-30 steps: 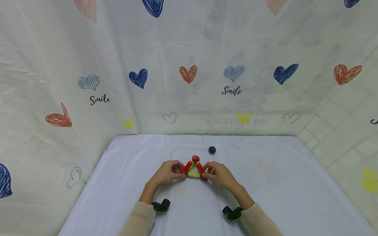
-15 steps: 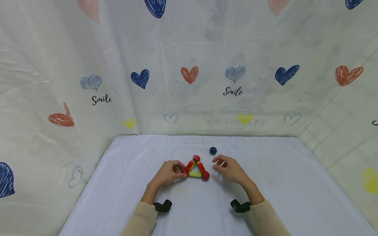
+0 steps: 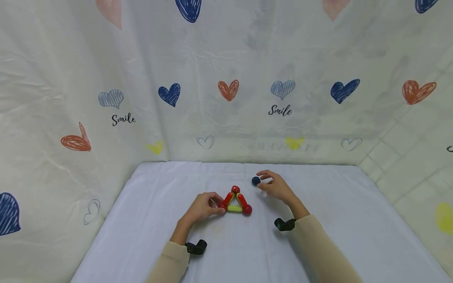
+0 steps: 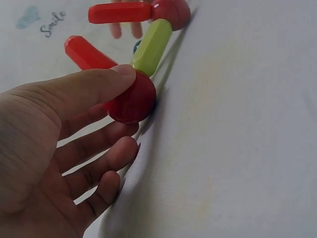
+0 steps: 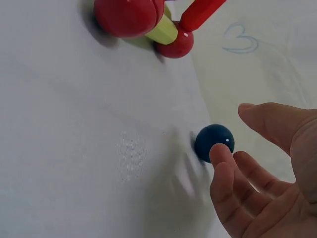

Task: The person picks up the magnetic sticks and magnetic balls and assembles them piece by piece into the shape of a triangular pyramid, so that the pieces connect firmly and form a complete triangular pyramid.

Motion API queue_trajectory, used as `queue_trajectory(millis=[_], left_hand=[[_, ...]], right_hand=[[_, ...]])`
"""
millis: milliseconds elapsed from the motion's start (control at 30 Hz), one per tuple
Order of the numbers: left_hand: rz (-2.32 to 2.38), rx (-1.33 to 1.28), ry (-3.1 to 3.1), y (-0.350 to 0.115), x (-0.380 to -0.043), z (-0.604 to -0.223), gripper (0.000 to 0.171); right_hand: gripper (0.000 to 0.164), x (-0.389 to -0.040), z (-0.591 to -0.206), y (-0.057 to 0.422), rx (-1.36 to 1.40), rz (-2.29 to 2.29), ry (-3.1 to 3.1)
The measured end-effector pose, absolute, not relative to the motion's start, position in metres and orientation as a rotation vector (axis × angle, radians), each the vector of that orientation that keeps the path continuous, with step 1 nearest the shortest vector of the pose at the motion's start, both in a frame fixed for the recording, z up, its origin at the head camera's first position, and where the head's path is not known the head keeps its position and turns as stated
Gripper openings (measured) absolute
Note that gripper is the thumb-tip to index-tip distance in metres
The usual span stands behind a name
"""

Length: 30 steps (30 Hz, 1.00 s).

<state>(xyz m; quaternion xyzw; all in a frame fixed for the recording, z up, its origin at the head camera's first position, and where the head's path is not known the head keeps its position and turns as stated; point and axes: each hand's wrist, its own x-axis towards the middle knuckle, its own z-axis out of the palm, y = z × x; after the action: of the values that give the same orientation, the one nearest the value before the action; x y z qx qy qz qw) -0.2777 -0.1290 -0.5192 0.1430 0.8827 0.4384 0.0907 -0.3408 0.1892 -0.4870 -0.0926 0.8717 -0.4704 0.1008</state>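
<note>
On the table sits a triangle of yellow-green rods (image 3: 235, 208) joined at the corners by red balls. Red rods (image 4: 119, 13) stick up from the two near balls. My left hand (image 3: 202, 207) holds the left red ball (image 4: 132, 101), thumb on its top and fingers at its far side. My right hand (image 3: 277, 188) is at the dark blue ball (image 3: 255, 181), beyond the triangle and to its right. Its thumb and fingers are spread beside the ball. In the right wrist view the fingertips overlap the blue ball (image 5: 210, 141), while the thumb stays apart from it.
A white cloth (image 3: 325, 212) covers the table. Behind its back edge hangs a pale curtain (image 3: 247, 129) with printed hearts. The right near red ball (image 3: 247, 209) and the far red ball (image 3: 235, 189) rest untouched.
My right hand has let go of the triangle's right corner and moved forward and right to the blue ball. The left hand keeps its hold on the left red ball.
</note>
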Motion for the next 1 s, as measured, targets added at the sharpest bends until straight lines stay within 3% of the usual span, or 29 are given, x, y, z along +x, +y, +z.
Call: queue_trajectory(millis=[500,1000], left_hand=[[1.321,0.443,2.58,-0.13,-0.278,-0.52,0.039],[1.274,0.45,2.595,-0.129,-0.278,-0.518,0.038]], right_hand=[[0.034,-0.367,-0.501,0.168,-0.145,-1.354,2.556],[0.032,-0.35,-0.491,0.159,-0.215,-1.454,2.502]])
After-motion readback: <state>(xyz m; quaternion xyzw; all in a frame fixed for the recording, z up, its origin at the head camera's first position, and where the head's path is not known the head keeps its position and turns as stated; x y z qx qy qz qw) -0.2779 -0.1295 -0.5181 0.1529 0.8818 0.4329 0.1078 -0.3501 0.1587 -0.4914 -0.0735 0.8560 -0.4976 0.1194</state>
